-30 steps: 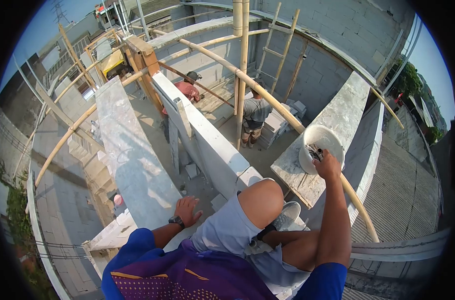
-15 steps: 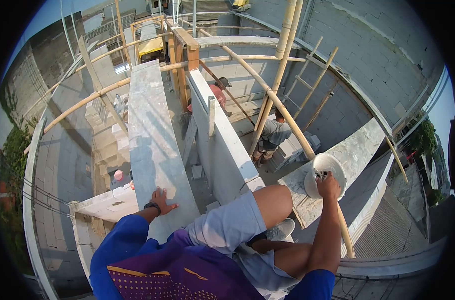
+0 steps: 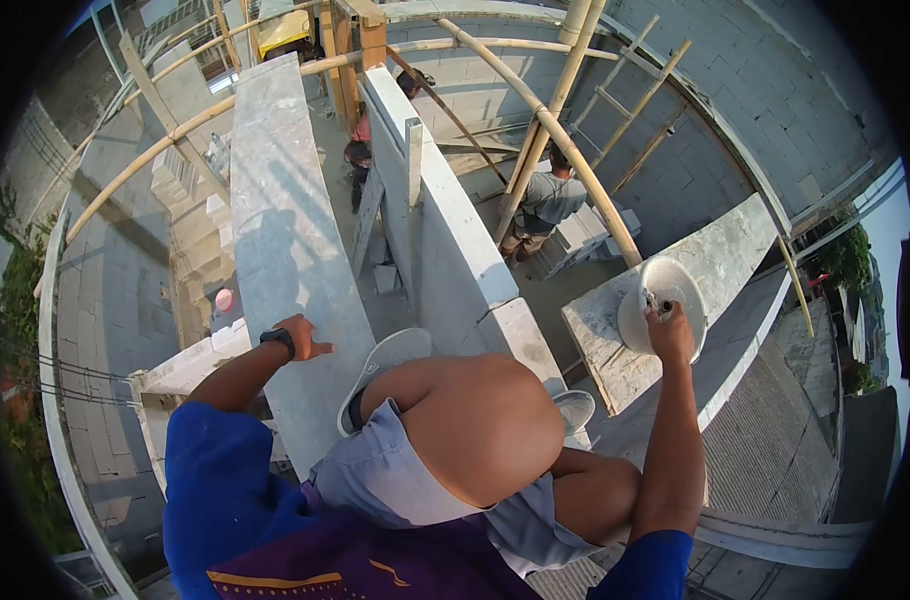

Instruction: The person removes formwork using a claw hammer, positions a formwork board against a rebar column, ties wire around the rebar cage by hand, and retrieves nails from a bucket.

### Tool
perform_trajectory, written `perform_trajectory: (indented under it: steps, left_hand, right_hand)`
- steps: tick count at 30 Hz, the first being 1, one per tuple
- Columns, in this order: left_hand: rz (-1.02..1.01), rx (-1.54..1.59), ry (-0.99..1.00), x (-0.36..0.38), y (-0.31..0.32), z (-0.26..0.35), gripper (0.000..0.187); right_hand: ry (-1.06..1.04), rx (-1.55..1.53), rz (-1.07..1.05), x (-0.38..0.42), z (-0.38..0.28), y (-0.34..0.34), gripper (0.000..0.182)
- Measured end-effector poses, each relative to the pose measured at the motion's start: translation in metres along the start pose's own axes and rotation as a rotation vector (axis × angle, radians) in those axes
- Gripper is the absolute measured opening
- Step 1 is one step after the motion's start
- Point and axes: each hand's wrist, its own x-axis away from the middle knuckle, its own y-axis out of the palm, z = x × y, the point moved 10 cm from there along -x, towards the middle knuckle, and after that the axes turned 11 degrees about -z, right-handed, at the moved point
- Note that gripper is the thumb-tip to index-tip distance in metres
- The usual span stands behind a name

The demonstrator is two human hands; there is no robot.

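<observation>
Unfinished block walls and bamboo scaffolding are seen from above. Left hand (image 3: 297,337), fingers spread, is pressed flat on a smooth concrete beam (image 3: 275,230) at centre left. Right hand (image 3: 669,333) is closed on a round, mortar-crusted bucket (image 3: 661,302) on a rough plank (image 3: 695,290) at right; tipping it could drop it on workers below.

Single head view, high atop wall (image 3: 295,250), facing steeply down; own knee close, workers far below.
</observation>
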Motion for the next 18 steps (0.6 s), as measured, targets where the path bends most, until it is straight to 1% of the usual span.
perform_trajectory:
  steps: [3,4,6,7,9,12,13,14,15,16,18]
  left_hand:
    - [0.119,0.068,0.099,-0.037,-0.053,-0.014,0.081]
    - [0.186,0.022,0.125,-0.042,-0.073,-0.007,0.076]
    - [0.309,-0.094,0.188,-0.055,-0.116,0.021,0.067]
    - [0.348,-0.211,0.251,-0.064,-0.136,0.039,0.067]
    - [0.396,-0.405,0.389,-0.088,-0.153,0.078,0.067]
    - [0.050,-0.756,0.335,-0.147,-0.140,0.106,0.076]
    - [-0.165,-0.882,0.173,-0.167,-0.127,0.096,0.086]
    - [-0.239,-0.848,0.169,-0.185,-0.117,0.101,0.085]
    - [-0.299,-0.818,0.154,-0.198,-0.109,0.102,0.085]
    - [-0.354,-0.794,0.126,-0.207,-0.106,0.098,0.084]
    - [-0.377,-0.771,0.120,-0.199,-0.104,0.096,0.086]
  right_hand:
    - [0.037,0.023,-0.067,-0.001,-0.001,0.004,0.070]
    - [0.046,0.031,-0.079,-0.008,-0.003,0.001,0.069]
    - [0.093,0.042,-0.109,-0.017,0.006,0.003,0.070]
    - [0.076,0.040,-0.102,-0.022,0.007,0.003,0.075]
    - [0.046,-0.099,-0.149,-0.044,0.030,0.012,0.075]
    - [0.009,-0.081,-0.270,-0.058,0.017,0.001,0.076]
    - [0.024,-0.014,-0.330,-0.066,0.024,0.001,0.070]
    - [0.036,0.048,-0.384,-0.079,0.028,-0.004,0.065]
    - [0.185,0.061,-0.495,-0.077,0.010,-0.016,0.055]
    - [0.181,0.096,-0.527,-0.091,-0.003,-0.027,0.052]
    - [0.176,0.152,-0.600,-0.113,-0.009,-0.039,0.048]
